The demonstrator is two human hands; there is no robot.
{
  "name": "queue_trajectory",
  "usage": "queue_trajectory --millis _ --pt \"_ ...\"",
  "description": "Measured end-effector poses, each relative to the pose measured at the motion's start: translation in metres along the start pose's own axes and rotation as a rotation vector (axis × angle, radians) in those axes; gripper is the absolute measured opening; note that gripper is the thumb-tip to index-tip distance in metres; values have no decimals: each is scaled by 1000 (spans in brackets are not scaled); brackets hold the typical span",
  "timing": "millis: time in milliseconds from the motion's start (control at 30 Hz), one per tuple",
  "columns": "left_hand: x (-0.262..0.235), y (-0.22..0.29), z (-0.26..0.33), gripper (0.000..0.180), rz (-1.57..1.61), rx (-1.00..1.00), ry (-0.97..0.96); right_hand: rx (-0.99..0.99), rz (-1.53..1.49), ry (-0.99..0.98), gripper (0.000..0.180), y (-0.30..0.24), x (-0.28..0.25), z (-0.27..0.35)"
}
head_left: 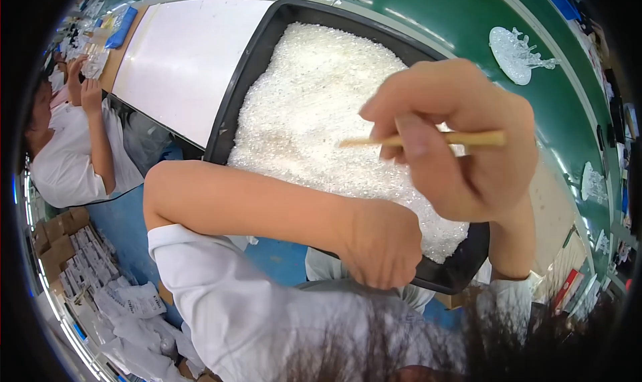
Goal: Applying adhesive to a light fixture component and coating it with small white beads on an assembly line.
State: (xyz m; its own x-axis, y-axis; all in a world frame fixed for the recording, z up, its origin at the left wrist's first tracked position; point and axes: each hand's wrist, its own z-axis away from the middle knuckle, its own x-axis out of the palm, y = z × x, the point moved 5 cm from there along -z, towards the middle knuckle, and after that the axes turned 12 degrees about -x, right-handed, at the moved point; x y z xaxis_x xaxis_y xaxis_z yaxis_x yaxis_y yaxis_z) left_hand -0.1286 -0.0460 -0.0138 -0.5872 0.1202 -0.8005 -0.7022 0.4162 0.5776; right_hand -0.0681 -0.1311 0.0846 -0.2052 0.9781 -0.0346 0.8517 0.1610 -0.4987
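Observation:
A black tray (249, 74) in front of me holds a heap of small clear, glittering beads (314, 81). Above the right part of the heap, my right hand (468, 134) is closed round a thin yellowish wooden stick (476, 138), pinched between thumb and fingers. Its slim tip points left over the beads. My left forearm crosses the near side of the tray, and my left hand (381, 241) is curled into a fist at the near right edge. Its fingertips are turned down out of sight, so what they hold, if anything, is hidden.
A white board (190, 54) lies left of the tray. On the green table (461, 21), a clear branching ornament (513, 55) stands at the far right, with another (594, 182) nearer. A co-worker (73, 141) sits at left. Plastic bags (137, 322) and boxes (60, 231) lie lower left.

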Motion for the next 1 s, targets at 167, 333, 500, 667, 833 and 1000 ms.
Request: queue_trajectory --millis 167,333,500,667,833,1000 --pt "-3 0 -3 21 22 -5 -37 186 -79 30 17 3 -2 3" --pt "0 3 -4 21 -128 117 -32 213 236 -85 13 13 -4 7" --pt "-1 -2 -4 23 53 -12 -101 305 519 -224 11 7 -13 3" --pt "36 -19 -1 24 766 -78 -107 192 172 -151 7 -2 -3 1" --pt "8 -7 -7 23 218 64 -81 219 512 -185 9 6 -18 10" --pt "5 0 -3 23 106 27 -59 264 317 -103 5 8 -14 11"
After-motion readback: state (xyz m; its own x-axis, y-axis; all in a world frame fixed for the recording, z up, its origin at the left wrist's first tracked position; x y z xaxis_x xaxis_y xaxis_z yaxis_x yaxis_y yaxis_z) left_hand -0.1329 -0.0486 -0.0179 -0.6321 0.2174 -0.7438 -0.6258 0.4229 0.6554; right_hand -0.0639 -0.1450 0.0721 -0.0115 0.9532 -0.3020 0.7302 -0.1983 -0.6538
